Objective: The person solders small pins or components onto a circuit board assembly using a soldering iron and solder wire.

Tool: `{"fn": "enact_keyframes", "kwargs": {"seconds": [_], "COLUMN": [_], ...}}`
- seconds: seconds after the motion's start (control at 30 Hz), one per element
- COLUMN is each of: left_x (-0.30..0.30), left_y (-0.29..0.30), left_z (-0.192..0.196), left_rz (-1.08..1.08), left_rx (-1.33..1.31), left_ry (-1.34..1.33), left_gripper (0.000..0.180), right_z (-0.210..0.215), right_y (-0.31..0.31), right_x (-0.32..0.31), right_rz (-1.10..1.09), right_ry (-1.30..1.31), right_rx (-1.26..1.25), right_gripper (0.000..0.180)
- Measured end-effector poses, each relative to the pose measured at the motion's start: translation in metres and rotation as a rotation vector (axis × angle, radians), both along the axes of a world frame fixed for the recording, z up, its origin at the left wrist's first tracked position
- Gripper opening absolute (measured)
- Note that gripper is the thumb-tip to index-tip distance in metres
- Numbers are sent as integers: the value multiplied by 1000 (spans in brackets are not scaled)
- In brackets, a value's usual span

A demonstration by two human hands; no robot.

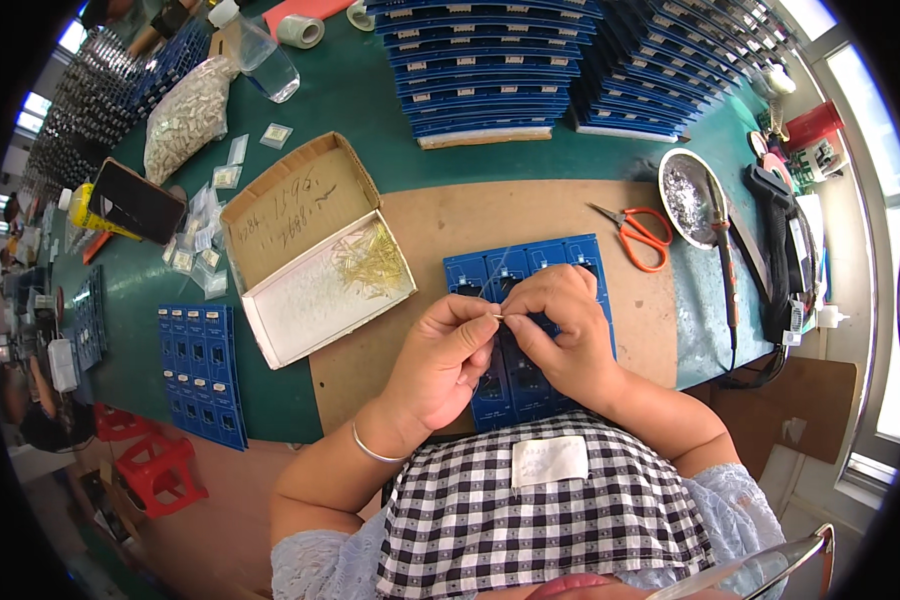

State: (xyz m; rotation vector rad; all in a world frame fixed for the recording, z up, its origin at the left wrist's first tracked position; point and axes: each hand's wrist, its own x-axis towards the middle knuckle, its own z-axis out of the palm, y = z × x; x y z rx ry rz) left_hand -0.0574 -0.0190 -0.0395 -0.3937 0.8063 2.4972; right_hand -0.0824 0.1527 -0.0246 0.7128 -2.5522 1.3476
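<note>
My left hand [440,355] and my right hand [575,330] meet over a blue circuit board panel [525,385]. Thumb and forefinger of each are pinched together on a small thin pale piece [498,317] between the fingertips. Its exact kind is too small to make out. A fine clear strand [497,275] runs upward from the fingers over the board. The hands hide the panel's middle. Left of them lies an open cardboard box [280,315], with a heap of thin yellowish pins [370,262] in its right part.
Orange-handled scissors [642,240], a metal bowl [673,160] and a soldering iron [725,255] lie to the right. Tall stacks of blue boards [490,75] stand behind. Another board panel [200,370], a phone [138,200], small plastic bags [202,225] and a bottle [260,55] are at left.
</note>
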Motion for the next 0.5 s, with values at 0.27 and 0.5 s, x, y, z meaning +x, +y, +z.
{"fn": "enact_keyframes", "kwargs": {"seconds": [0.27, 0.5], "left_x": [-4, -12], "left_y": [8, -3], "left_z": [2, 0], "left_rz": [17, 173], "left_rx": [-348, -1025], "left_ry": [224, 776], "left_gripper": [4, 11], "right_z": [-7, 2], "right_y": [6, 60], "right_x": [0, -22], "right_rz": [-19, -152], "right_ry": [-221, -207], "right_rx": [-233, -106], "right_gripper": [5, 5]}}
